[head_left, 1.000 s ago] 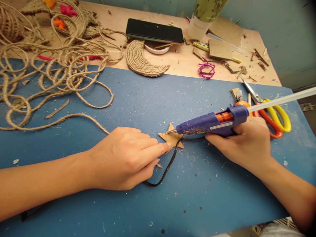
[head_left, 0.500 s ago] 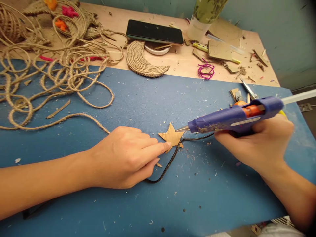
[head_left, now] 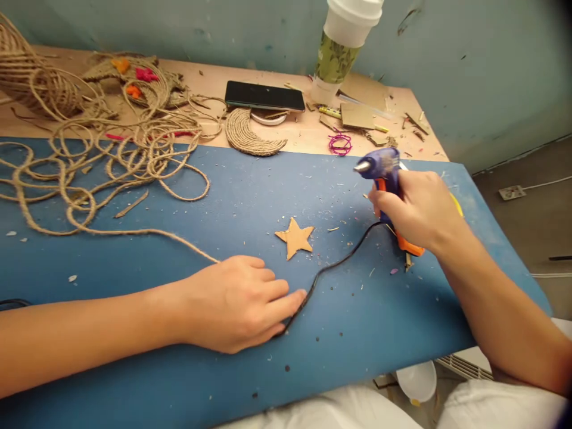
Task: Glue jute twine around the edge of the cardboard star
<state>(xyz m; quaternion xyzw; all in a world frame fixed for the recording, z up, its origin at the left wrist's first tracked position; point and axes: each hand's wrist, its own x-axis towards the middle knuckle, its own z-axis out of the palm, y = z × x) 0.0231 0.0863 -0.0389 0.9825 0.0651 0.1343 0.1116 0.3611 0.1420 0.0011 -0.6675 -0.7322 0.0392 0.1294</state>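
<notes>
Two hands are in view over the blue surface [head_left: 223, 196]. My right hand [head_left: 417, 208] has its fingers wrapped tight around the handle of the blue glue gun [head_left: 379, 167], which stands upright with the nozzle pointing away from that hand, toward my left. My left hand [head_left: 236, 301] lies flat, palm down, fingers loosely extended and gripping nothing; the fingertips touch the black cord [head_left: 335, 262] running from the gun. I see the cardboard star [head_left: 295, 236] lying flat between the two sets of fingers, just beyond my left fingertips and apart from both hands. Jute rope [head_left: 111, 161] lies heaped well beyond my left fingers.
</notes>
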